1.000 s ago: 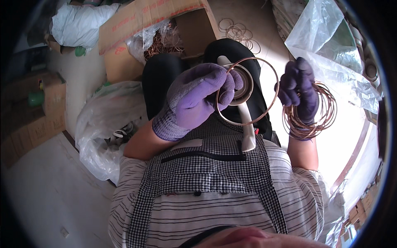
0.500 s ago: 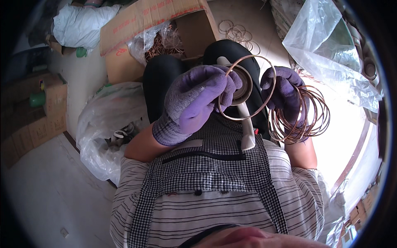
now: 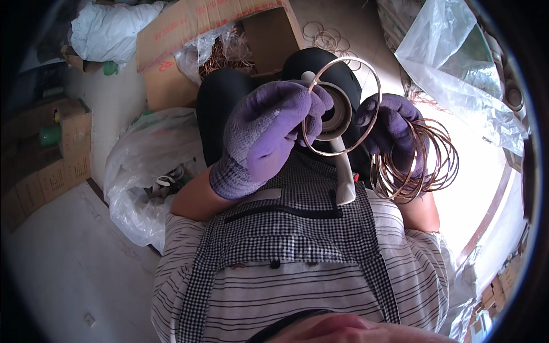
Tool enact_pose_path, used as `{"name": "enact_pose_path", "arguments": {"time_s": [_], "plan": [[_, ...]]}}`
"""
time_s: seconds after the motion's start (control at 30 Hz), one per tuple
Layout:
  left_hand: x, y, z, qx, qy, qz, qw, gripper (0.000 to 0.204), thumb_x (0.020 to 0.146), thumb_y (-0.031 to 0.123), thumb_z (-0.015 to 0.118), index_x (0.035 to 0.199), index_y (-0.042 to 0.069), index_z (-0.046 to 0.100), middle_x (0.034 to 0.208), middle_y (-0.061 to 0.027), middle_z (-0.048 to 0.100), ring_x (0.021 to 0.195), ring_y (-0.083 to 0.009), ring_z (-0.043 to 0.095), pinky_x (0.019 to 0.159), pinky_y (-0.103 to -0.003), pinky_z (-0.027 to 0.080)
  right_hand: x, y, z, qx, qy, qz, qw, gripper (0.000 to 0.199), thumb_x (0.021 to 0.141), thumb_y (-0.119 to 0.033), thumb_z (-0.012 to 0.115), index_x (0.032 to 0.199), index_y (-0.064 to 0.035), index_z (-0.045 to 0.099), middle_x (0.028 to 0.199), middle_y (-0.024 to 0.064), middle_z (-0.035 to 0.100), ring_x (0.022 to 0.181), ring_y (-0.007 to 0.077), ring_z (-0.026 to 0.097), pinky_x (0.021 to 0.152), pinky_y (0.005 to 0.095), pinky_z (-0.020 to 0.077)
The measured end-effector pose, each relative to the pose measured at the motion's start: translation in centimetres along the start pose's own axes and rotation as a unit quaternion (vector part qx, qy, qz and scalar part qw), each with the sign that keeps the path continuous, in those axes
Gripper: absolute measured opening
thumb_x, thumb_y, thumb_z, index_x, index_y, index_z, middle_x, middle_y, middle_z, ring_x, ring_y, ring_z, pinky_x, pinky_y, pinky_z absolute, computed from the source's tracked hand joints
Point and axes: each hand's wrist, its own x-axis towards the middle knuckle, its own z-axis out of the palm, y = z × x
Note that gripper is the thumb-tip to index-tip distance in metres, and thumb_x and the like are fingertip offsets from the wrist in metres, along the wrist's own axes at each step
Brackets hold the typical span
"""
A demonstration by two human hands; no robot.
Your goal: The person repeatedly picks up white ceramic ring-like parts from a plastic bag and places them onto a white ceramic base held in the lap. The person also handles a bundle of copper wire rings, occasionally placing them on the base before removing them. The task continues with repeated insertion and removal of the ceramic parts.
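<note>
Both hands wear purple knit gloves. My left hand (image 3: 269, 128) pinches a single copper wire ring (image 3: 372, 91) held upright in front of me. Just behind that ring stands a white funnel-shaped tool (image 3: 340, 143) with a long stem that rests against my checked apron. My right hand (image 3: 392, 128) touches the ring's right side and has a bundle of several copper rings (image 3: 426, 166) hanging from it. My dark-trousered knees lie under the hands.
An open cardboard box (image 3: 189, 34) holding a plastic bag of copper wire sits ahead. Loose copper rings (image 3: 326, 37) lie on the floor beyond. A clear plastic bag (image 3: 137, 177) is at my left, a big clear plastic sheet (image 3: 457, 63) at the right, more boxes (image 3: 51, 166) far left.
My right hand with the ring bundle has moved left toward the single ring and now touches it. My left hand has stayed on the ring beside the white tool.
</note>
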Motion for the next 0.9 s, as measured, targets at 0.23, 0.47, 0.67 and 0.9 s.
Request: {"name": "enact_pose_path", "arguments": {"time_s": [0.23, 0.47, 0.67, 0.9], "plan": [[0.0, -0.1, -0.5, -0.045, -0.010, -0.014, 0.999, 0.024, 0.108, 0.017, 0.045, 0.111, 0.003, 0.064, 0.120, -0.0124, 0.061, 0.089, -0.0168, 0.058, 0.078, -0.030, 0.048, -0.1, -0.1, 0.0, 0.002, -0.012, 0.021, 1.000, 0.032, 0.099, -0.027, 0.061, 0.112, 0.0014, 0.064, 0.093, 0.0102, 0.067, 0.064, 0.0092, 0.053, 0.056, 0.0214, 0.0443], [-0.3, 0.1, -0.4, 0.007, -0.057, 0.035, 0.998, 0.025, 0.108, 0.022, 0.049, 0.112, 0.002, 0.064, 0.118, -0.0145, 0.060, 0.087, -0.0187, 0.057, 0.076, -0.032, 0.048, -0.3, 0.4, 0.7, 0.022, -0.010, -0.005, 1.000, 0.035, 0.098, -0.027, 0.065, 0.118, 0.0028, 0.065, 0.094, 0.0081, 0.069, 0.064, 0.0084, 0.055, 0.057, 0.0205, 0.0446], [1.0, -1.5, -0.8, 0.028, -0.136, 0.133, 0.981, 0.027, 0.104, 0.024, 0.057, 0.116, 0.000, 0.064, 0.123, -0.0174, 0.057, 0.090, -0.0198, 0.059, 0.078, -0.033, 0.049, -0.8, -1.3, 3.2, -0.059, -0.047, 0.074, 0.994, 0.038, 0.098, -0.035, 0.069, 0.114, -0.0003, 0.070, 0.098, 0.0061, 0.074, 0.066, 0.0065, 0.059, 0.059, 0.0202, 0.0470], [0.4, 2.1, -0.7, 0.216, -0.070, 0.144, 0.963, 0.058, 0.086, 0.002, 0.072, 0.140, -0.003, 0.050, 0.118, -0.0104, 0.062, 0.082, -0.0106, 0.053, 0.067, -0.022, 0.044, 0.4, -4.7, 3.5, -0.183, 0.047, 0.136, 0.973, 0.028, 0.101, -0.023, 0.061, 0.111, 0.0037, 0.062, 0.103, 0.0125, 0.068, 0.085, 0.0178, 0.067, 0.074, 0.0298, 0.0561]]}}
